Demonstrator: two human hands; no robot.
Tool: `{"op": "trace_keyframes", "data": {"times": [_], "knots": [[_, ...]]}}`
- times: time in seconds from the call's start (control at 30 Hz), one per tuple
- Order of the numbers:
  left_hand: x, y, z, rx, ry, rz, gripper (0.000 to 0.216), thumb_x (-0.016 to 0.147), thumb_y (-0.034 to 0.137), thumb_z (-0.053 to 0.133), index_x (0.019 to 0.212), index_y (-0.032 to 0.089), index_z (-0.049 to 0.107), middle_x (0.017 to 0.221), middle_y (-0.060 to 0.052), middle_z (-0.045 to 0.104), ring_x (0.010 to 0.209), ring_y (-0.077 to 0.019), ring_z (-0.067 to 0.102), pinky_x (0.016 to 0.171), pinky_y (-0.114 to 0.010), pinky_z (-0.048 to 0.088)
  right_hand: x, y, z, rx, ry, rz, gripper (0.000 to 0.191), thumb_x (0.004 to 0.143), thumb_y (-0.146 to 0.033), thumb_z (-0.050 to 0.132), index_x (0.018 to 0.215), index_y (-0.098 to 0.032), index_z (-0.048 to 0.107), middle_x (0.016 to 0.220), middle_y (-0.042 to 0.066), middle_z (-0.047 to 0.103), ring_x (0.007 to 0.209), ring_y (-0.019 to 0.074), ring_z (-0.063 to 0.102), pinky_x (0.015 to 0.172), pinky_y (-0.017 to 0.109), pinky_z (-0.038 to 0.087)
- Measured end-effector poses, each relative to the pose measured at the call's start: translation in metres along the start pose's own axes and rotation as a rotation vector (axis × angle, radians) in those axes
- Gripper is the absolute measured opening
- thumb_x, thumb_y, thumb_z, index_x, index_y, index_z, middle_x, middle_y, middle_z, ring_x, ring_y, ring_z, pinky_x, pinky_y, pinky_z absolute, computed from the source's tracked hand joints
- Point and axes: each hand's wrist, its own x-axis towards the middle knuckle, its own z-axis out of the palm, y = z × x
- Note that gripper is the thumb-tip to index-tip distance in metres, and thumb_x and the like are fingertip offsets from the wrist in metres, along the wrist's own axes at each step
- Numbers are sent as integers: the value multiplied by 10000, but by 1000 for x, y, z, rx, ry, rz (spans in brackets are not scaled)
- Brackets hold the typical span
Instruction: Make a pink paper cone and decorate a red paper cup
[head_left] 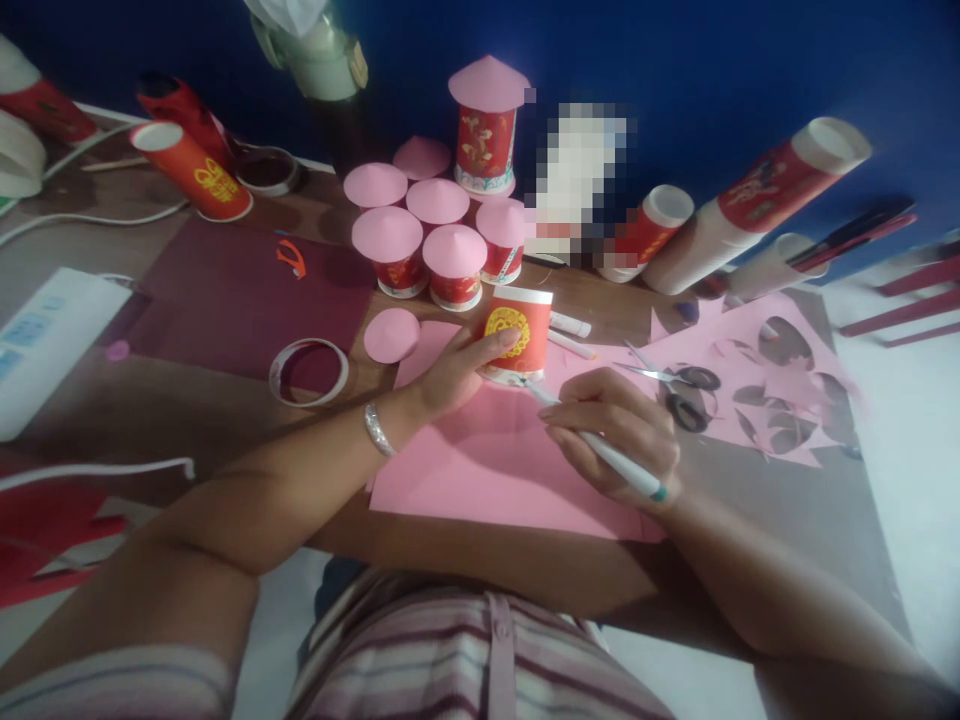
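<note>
My left hand (472, 360) is closed round a short red paper tube (534, 335) with a yellow emblem and white bands at top and bottom. In my right hand (619, 435) is a white marker (619, 465) with a green end. Its tip meets the lower white band of the tube, or lies very close to it. Both hands are above a pink paper sheet (487, 470). Behind them stand several small red tubes topped with pink paper cones (454, 250). A loose pink cone (391, 335) lies left of my left hand.
Black-handled scissors (686, 395) and cut-out pink paper (795, 345) lie to the right. Two more markers (571, 345) rest behind the tube. At left are a tape roll (309, 373) and a standing red tube (196, 172). Long tubes (765, 195) lean at the back right.
</note>
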Motion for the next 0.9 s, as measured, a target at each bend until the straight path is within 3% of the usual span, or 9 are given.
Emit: {"op": "trace_keyframes", "data": {"times": [0.2, 0.47, 0.9], "knots": [[1, 0, -2, -17, -32, -5, 413, 909, 435, 737, 1263, 242, 647, 1211, -77, 726, 1248, -273, 653, 1089, -426, 520, -4, -2, 4, -36, 122, 57, 156, 922, -137, 692, 1052, -216, 655, 849, 44, 740, 735, 175, 733, 614, 286, 599], [0, -1, -3, 6, -38, -8, 415, 925, 440, 721, 1281, 244, 640, 1213, -75, 723, 1229, -273, 661, 1075, -435, 537, -7, -11, 5, -100, 62, 179, 111, 953, -223, 693, 1001, -260, 601, 809, 26, 780, 674, 176, 757, 550, 275, 574], [-1, -1, -2, 24, -5, -29, 447, 897, 456, 738, 1278, 245, 638, 1176, -72, 724, 1152, -273, 681, 981, -419, 574, -8, -10, 12, -142, 103, 204, 81, 970, -277, 679, 929, -235, 623, 785, 16, 785, 634, 139, 743, 556, 232, 544]]}}
